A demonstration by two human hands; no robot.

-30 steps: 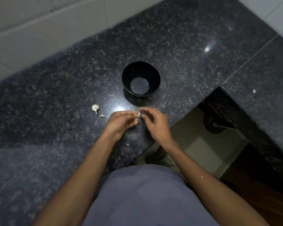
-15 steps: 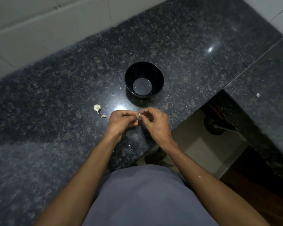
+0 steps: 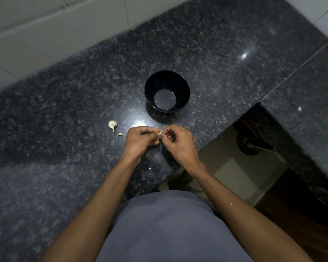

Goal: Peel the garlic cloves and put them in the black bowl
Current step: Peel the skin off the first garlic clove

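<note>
The left hand (image 3: 140, 138) and right hand (image 3: 179, 141) meet fingertip to fingertip, both pinching one small pale garlic clove (image 3: 160, 132) above the speckled dark granite counter (image 3: 64, 110). Just beyond them stands the round black bowl (image 3: 150, 86). To the left on the counter lie a whitish garlic piece with a stem (image 3: 112, 124) and a smaller pale garlic sliver (image 3: 119, 134).

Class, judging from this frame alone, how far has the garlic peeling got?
Done: nothing yet; the black bowl holds no cloves. In hand: the left hand and right hand pinch one garlic clove between them. Left: that clove, then the garlic piece and small piece on the granite counter.
</note>
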